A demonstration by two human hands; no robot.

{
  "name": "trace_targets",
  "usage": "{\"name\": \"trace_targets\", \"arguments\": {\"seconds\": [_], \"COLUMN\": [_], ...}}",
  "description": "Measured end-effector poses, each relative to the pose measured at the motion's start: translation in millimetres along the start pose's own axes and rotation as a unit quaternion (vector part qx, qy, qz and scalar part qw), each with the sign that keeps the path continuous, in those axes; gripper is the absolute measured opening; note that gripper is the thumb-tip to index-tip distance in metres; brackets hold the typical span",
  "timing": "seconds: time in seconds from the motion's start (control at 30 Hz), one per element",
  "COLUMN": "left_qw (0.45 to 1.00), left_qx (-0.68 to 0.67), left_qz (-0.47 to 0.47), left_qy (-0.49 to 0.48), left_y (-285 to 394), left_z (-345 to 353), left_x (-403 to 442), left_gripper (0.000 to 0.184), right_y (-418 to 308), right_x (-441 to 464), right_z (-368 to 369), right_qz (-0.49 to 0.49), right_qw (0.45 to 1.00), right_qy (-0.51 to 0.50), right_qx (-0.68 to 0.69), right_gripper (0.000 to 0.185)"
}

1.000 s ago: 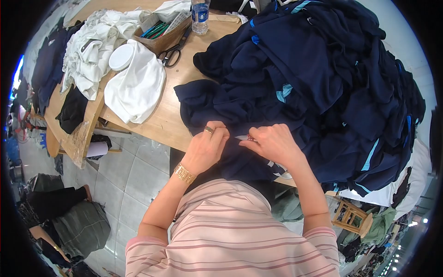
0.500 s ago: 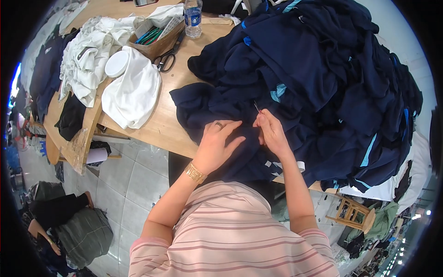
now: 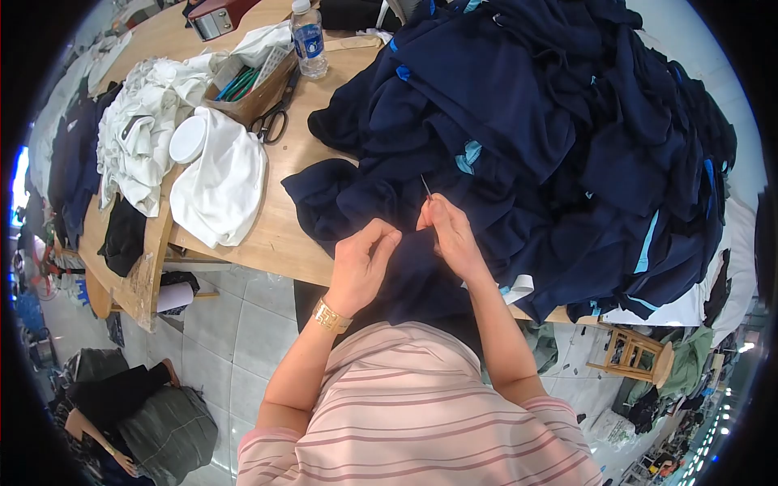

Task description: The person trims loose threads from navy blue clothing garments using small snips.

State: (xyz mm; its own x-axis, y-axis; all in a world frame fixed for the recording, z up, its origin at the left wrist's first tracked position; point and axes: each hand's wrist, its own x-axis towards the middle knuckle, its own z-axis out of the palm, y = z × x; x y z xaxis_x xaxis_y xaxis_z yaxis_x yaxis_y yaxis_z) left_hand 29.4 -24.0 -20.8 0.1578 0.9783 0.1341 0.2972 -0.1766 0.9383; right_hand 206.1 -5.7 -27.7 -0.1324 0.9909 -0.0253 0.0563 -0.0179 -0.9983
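My right hand [image 3: 452,236] is closed around a thin, pointed metal tool [image 3: 425,186] whose tip sticks out past the fingers; its exact kind is too small to make out. Thumb and fingertips of my left hand [image 3: 363,263] are pinched together just left of it. What lies in that pinch is too fine to see. A piece of navy cloth [image 3: 425,279] hangs below and between both hands, over the table's front edge. Behind them rises a large heap of navy garments [image 3: 502,105] with light blue strips. A white curled strip [image 3: 519,289] lies beside my right wrist.
On the wooden table [image 3: 271,190] are black-handled scissors [image 3: 271,125], a box of pens [image 3: 251,93], a water bottle [image 3: 309,40], white cloth [image 3: 219,194] with a round white lid [image 3: 188,139], and a red-brown radio-like box [image 3: 217,18]. A person's arm [image 3: 105,441] shows at lower left.
My left hand's spread fingers have closed into a pinch. My right hand still holds the metal tool, which now points up more steeply. The whole view has shifted slightly.
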Motion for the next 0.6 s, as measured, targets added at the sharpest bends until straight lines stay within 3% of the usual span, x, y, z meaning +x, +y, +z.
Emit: {"name": "trace_targets", "arguments": {"seconds": [0.07,0.2,0.33,0.43,0.53,0.6], "left_qw": [1.0,0.992,0.991,0.989,0.99,0.986], "left_qx": [0.014,-0.091,0.05,0.087,0.057,0.093], "left_qz": [-0.025,-0.012,0.065,0.045,0.024,0.043], "left_qy": [0.004,0.092,0.107,0.112,0.126,0.132], "left_y": [1,-20,-16,-12,-14,-17], "left_z": [-2,2,-6,-6,-2,-2], "left_x": [-1,0,-1,-5,-6,-5], "left_gripper": [0.009,0.01,0.01,0.01,0.009,0.009], "right_y": [3,5,5,-2,-14,-25], "right_x": [0,-1,-2,-2,-3,-3], "right_z": [0,-2,-5,-9,-9,-17], "right_qz": [0.011,0.038,0.058,0.047,-0.06,-0.153], "right_qw": [1.0,0.997,0.994,0.998,0.985,0.932], "right_qy": [0.006,0.012,0.009,0.005,0.045,0.028], "right_qx": [0.011,0.071,0.098,0.041,-0.153,-0.328], "right_gripper": [0.045,0.044,0.043,0.041,0.041,0.042]}}
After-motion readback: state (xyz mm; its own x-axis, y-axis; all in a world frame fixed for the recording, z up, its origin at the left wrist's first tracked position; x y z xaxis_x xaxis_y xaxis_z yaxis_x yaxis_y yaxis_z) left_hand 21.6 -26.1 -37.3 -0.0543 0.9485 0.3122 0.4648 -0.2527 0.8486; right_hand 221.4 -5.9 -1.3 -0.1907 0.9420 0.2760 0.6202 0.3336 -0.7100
